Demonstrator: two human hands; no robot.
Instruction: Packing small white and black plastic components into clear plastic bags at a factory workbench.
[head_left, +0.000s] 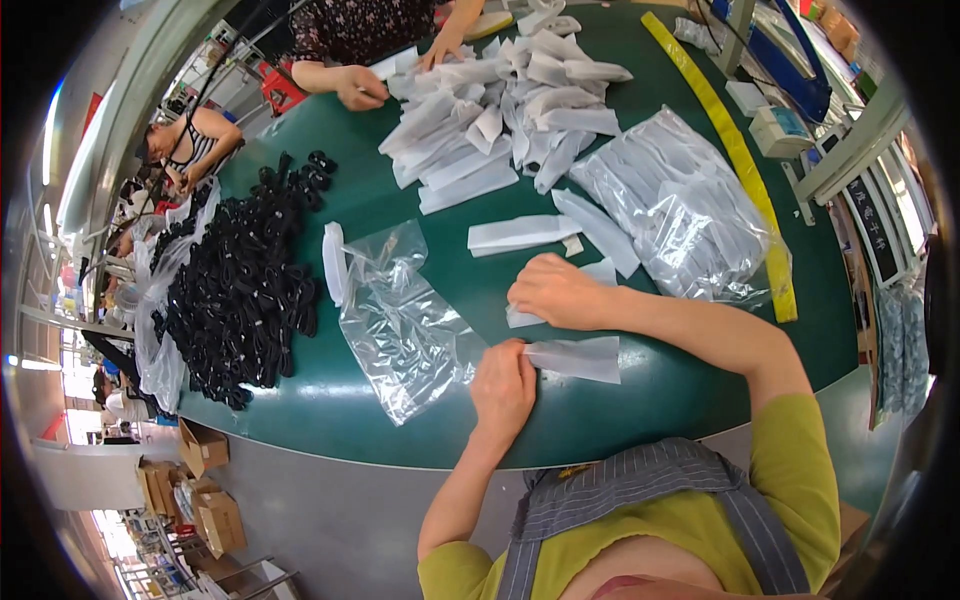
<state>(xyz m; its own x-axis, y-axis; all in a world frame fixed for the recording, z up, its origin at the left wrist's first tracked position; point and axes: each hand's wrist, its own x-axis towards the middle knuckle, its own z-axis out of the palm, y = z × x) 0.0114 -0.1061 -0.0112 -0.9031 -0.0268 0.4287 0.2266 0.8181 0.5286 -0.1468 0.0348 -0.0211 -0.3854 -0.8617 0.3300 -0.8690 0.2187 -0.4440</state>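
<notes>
My left hand is closed on the end of a translucent white pouch, which lies out to the right near the table's front edge. Just beyond it, my right hand has its fingers curled down over a second white pouch; its fingertips are partly hidden. Farther off lie two more white pouches, with a small pale piece at the end of one. Left of my hands, a clear plastic bag lies crumpled and flat, with a narrow white pouch beside it.
A pile of black cables covers the table's left side. At the back is a heap of white pouches, where another person's hands work. A full clear bag sits at right, by a yellow strip. Cardboard boxes stand on the floor.
</notes>
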